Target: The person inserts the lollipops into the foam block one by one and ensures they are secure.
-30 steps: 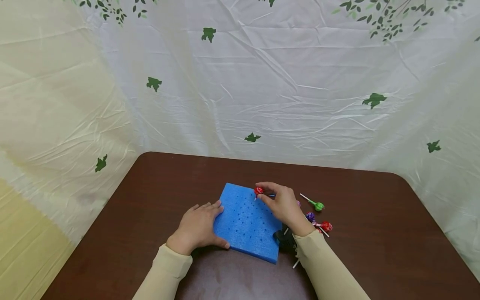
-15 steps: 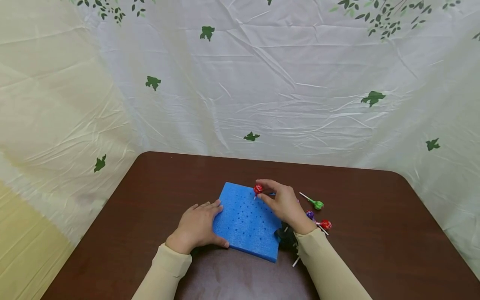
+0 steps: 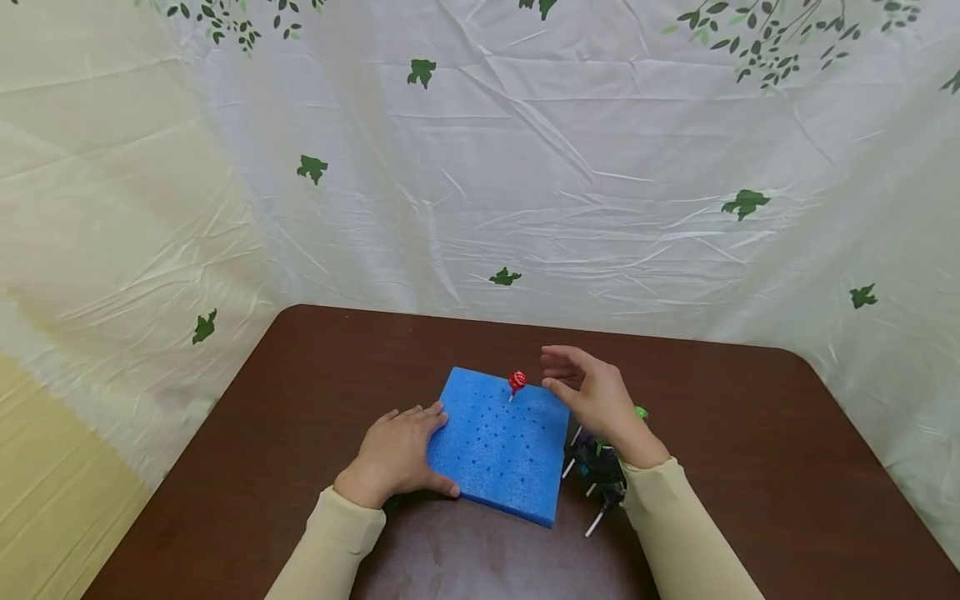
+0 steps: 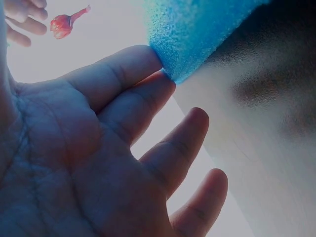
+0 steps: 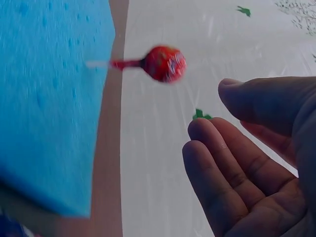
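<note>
A red-wrapped lollipop [image 3: 517,382] stands by its white stick in the blue foam board [image 3: 495,450], near the board's far edge; the right wrist view shows the same lollipop [image 5: 165,64] apart from the fingers. Small holes dot the board. My right hand [image 3: 596,400] is just right of the lollipop, thumb and fingers parted with nothing between them. At the board's left side my left hand [image 3: 397,454] lies with fingers spread, its fingertips [image 4: 155,59] touching the foam edge in the left wrist view.
Right of the board, partly under my right forearm, lies a dark pile of lollipops [image 3: 600,471] with white sticks poking out. A green lollipop [image 3: 641,412] shows behind the right wrist. The brown table [image 3: 360,358] ends at a pale leaf-print curtain [image 3: 600,208].
My right hand has let go of the red lollipop and moved away to the right. The lollipop stays standing in the board. My left hand keeps its place.
</note>
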Action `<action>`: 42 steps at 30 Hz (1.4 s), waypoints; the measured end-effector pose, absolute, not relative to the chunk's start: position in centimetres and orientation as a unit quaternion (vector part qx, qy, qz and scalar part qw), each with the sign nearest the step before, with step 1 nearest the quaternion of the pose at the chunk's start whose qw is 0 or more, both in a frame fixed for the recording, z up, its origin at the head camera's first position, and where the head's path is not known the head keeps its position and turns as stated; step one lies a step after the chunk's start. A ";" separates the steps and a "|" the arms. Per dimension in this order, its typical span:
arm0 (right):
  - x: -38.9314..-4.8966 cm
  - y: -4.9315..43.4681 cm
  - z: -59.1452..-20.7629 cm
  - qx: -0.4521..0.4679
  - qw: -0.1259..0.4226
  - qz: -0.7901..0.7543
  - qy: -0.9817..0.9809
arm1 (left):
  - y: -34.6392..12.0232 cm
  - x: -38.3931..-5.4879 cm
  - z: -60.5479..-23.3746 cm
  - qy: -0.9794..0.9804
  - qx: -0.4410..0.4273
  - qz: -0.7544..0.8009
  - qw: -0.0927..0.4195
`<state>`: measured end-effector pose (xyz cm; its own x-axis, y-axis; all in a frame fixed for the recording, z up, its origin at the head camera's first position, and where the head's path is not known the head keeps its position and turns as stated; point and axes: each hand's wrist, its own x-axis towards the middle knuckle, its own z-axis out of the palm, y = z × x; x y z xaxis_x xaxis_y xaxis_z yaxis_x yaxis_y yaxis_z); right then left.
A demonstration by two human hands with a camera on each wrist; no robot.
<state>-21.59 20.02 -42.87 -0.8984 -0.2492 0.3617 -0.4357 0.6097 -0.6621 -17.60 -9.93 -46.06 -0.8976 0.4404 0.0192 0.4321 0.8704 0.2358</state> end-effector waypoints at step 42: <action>-20.7 32.2 -46.1 0.112 0.041 0.241 -0.963 | -10.1 -17.7 -46.1 0.965 0.230 0.122 0.017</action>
